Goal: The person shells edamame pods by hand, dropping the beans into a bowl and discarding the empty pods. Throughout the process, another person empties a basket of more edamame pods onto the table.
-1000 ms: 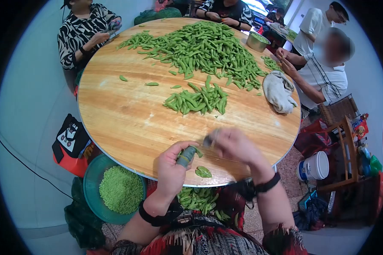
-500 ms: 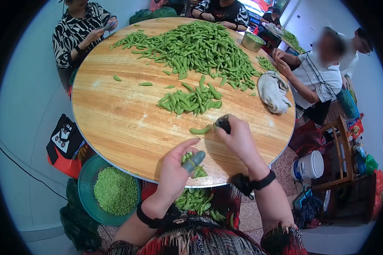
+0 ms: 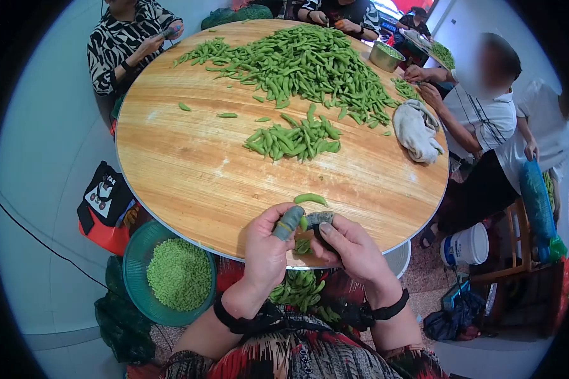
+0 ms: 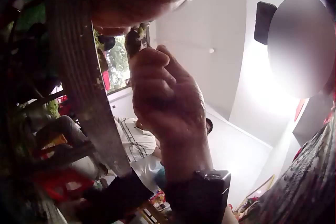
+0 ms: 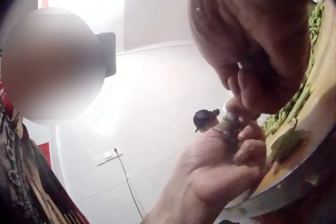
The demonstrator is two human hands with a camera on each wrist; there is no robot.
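Note:
My left hand (image 3: 264, 249) and right hand (image 3: 359, 249) meet over the table's near edge. Between their fingertips a small green soybean pod (image 3: 304, 224) is pinched, mostly hidden by the fingers. Grey-green finger covers wrap the left thumb (image 3: 289, 222) and a right-hand finger (image 3: 320, 220). One whole pod (image 3: 310, 199) lies on the wood just beyond the hands. A flat green piece (image 3: 302, 245) shows below the fingertips. In the left wrist view the right hand (image 4: 168, 95) has curled fingers; in the right wrist view the left hand (image 5: 223, 163) is curled too.
A small pod pile (image 3: 294, 140) and a large heap (image 3: 316, 69) lie farther across the round table (image 3: 171, 164). A cloth (image 3: 417, 132) is at right. Shelled beans fill a teal basket (image 3: 133, 265) at left; pods sit on the lap. Other people sit around.
My right hand has come back from beyond to meet the left, leaving a pod on the table that was not there a second ago. A person at right has moved nearer with a blue bag.

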